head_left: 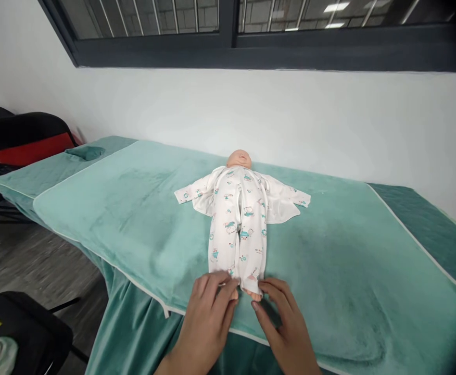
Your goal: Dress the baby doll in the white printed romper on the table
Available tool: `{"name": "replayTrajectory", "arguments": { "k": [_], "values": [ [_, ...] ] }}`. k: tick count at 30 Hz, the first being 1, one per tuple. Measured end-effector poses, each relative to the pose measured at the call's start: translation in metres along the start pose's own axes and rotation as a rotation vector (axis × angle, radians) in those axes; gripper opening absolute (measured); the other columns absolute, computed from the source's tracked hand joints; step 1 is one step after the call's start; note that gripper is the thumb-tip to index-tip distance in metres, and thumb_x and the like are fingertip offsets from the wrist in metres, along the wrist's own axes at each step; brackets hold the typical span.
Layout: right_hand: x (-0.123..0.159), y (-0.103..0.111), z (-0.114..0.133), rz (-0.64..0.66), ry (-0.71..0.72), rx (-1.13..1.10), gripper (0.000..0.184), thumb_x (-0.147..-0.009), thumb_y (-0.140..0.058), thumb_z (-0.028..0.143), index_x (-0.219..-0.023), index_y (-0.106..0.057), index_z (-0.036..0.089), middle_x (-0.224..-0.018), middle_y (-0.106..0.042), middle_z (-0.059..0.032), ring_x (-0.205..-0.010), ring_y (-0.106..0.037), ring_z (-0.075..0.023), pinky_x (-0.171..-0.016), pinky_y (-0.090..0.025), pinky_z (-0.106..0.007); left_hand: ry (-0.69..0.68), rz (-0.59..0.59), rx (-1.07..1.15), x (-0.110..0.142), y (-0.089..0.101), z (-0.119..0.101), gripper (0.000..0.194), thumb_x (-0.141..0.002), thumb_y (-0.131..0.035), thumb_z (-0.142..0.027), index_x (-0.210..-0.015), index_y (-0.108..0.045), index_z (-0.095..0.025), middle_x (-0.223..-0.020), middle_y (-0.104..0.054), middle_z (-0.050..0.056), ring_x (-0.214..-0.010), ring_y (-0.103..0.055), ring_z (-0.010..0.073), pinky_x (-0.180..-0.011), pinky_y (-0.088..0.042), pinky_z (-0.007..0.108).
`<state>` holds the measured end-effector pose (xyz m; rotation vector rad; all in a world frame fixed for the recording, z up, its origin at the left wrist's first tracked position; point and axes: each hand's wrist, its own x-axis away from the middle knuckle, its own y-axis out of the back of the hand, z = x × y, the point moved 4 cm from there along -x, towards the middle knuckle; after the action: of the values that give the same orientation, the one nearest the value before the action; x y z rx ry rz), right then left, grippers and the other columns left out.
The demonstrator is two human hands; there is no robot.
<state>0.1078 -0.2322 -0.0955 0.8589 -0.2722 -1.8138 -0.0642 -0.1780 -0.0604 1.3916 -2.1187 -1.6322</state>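
Observation:
A baby doll (239,158) lies on its back, its head toward the wall. Its white top (282,200) is spread open with the sleeves out to both sides. White printed baby trousers (226,224) cover the front of its body and legs. At the left cuff, my left hand (208,315) has its fingers closed on the cloth, largely hiding that foot. My right hand (285,320) is at the other cuff, fingertips against its outer edge and the thumb apart from the fingers beside the doll's bare foot (254,296).
A green padded sheet (134,203) with white piping covers the bed beneath the doll. Black and red chairs (33,143) stand at the left, and a black seat (21,323) is at the lower left. A dark-framed window (228,47) is set in the white wall behind.

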Motion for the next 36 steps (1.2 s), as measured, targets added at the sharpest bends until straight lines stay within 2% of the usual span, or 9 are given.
{"name": "replayTrajectory", "arguments": {
  "k": [5, 8, 12, 16, 20, 23, 26, 31, 36],
  "values": [
    [-0.009, 0.002, 0.004, 0.094, -0.016, -0.113, 0.004, -0.094, -0.056, 0.027, -0.097, -0.059, 0.028, -0.096, -0.062, -0.0054, -0.086, -0.065, -0.0206, -0.070, -0.056, -0.030, -0.038, -0.035, 0.123, 0.000, 0.000, 0.002, 0.032, -0.092, -0.050, -0.008, -0.119, -0.059, -0.023, -0.108, -0.060, 0.009, -0.099, -0.057, 0.0197, -0.084, -0.051, 0.035],
    [-0.027, 0.016, 0.006, 0.193, 0.028, -0.183, 0.011, -0.096, -0.054, 0.026, -0.087, -0.060, 0.025, -0.085, -0.062, -0.0027, -0.077, -0.062, -0.0174, -0.068, -0.051, -0.028, -0.069, -0.058, 0.212, 0.003, 0.004, 0.003, 0.033, -0.091, -0.051, -0.005, -0.117, -0.058, -0.023, -0.105, -0.060, 0.008, -0.097, -0.056, 0.0188, -0.084, -0.049, 0.035],
    [-0.082, 0.039, -0.005, 0.055, -0.062, -0.227, 0.022, -0.096, -0.052, 0.034, -0.079, -0.060, 0.023, -0.077, -0.061, -0.0009, -0.072, -0.058, -0.0166, -0.067, -0.047, -0.028, -0.079, -0.142, 0.296, -0.009, 0.017, 0.017, 0.027, -0.090, -0.056, -0.009, -0.114, -0.059, -0.023, -0.102, -0.063, 0.007, -0.097, -0.057, 0.0197, -0.082, -0.049, 0.035],
    [-0.173, 0.035, -0.027, -0.151, -0.166, -0.272, 0.020, -0.091, -0.057, 0.042, -0.090, -0.066, 0.024, -0.095, -0.069, -0.0029, -0.090, -0.062, -0.0212, -0.079, -0.048, -0.032, 0.087, -0.270, 0.290, -0.068, 0.028, 0.061, 0.019, -0.096, -0.049, -0.019, -0.110, -0.061, -0.023, -0.110, -0.065, 0.006, -0.105, -0.059, 0.0198, -0.091, -0.049, 0.037],
    [-0.273, 0.010, -0.054, -0.238, -0.120, -0.279, 0.022, -0.086, -0.057, 0.037, -0.099, -0.066, 0.021, -0.111, -0.068, -0.0073, -0.107, -0.060, -0.0238, -0.095, -0.046, -0.038, 0.125, -0.335, 0.190, -0.173, 0.033, 0.110, 0.025, -0.096, -0.046, -0.026, -0.115, -0.062, -0.021, -0.119, -0.064, 0.006, -0.116, -0.056, 0.0221, -0.102, -0.044, 0.041],
    [-0.325, -0.008, -0.076, -0.161, -0.075, -0.149, 0.025, -0.083, -0.058, 0.040, -0.096, -0.066, 0.019, -0.111, -0.068, -0.0094, -0.109, -0.059, -0.0261, -0.099, -0.041, -0.043, 0.147, -0.243, 0.114, -0.251, 0.029, 0.139, 0.022, -0.091, -0.051, -0.026, -0.106, -0.064, -0.016, -0.115, -0.066, 0.009, -0.118, -0.053, 0.0261, -0.106, -0.039, 0.044],
    [-0.342, -0.019, -0.094, 0.009, -0.101, -0.114, 0.032, -0.086, -0.056, 0.051, -0.091, -0.064, 0.021, -0.104, -0.069, -0.0053, -0.104, -0.059, -0.0251, -0.096, -0.040, -0.041, 0.278, 0.024, 0.242, -0.297, 0.016, 0.164, 0.025, -0.087, -0.056, -0.039, -0.095, -0.066, -0.017, -0.106, -0.068, 0.007, -0.105, -0.059, 0.0256, -0.094, -0.044, 0.040],
    [-0.336, -0.018, -0.108, 0.157, -0.171, -0.245, 0.034, -0.085, -0.059, 0.057, -0.084, -0.058, 0.023, -0.110, -0.069, -0.0023, -0.106, -0.059, -0.0229, -0.092, -0.039, -0.035, 0.373, 0.277, 0.554, -0.305, 0.005, 0.182, 0.038, -0.081, -0.060, -0.055, -0.091, -0.064, -0.019, -0.092, -0.066, 0.001, -0.082, -0.058, 0.0175, -0.072, -0.044, 0.028],
    [-0.340, -0.020, -0.110, 0.186, -0.131, -0.231, 0.033, -0.088, -0.054, 0.053, -0.079, -0.058, 0.022, -0.101, -0.069, -0.0001, -0.096, -0.059, -0.0209, -0.085, -0.039, -0.032, 0.336, 0.267, 0.596, -0.303, 0.002, 0.186, 0.032, -0.079, -0.065, -0.050, -0.083, -0.060, -0.019, -0.080, -0.059, -0.002, -0.071, -0.051, 0.0131, -0.065, -0.038, 0.025]
  ]
}}
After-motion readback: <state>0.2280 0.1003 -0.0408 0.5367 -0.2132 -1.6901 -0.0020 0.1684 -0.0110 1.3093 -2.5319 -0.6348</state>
